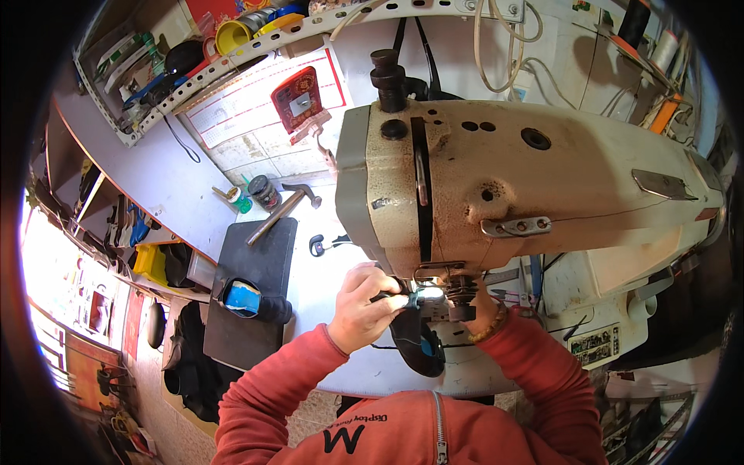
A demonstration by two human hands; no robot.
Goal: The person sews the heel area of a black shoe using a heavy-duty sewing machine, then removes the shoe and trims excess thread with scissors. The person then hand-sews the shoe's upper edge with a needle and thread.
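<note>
— The left hand is curled tight on a dark, rounded shoe piece just beneath the sewing machine head.

— And the right hand?

— Mostly hidden behind the worn, cream metal machine; I can't tell its grip. A hammer lies left of it.

Both red-sleeved forearms are reaching forward and inward, the left hand curling its fingers in a pinch while the right hand is sitting mostly hidden.
</note>
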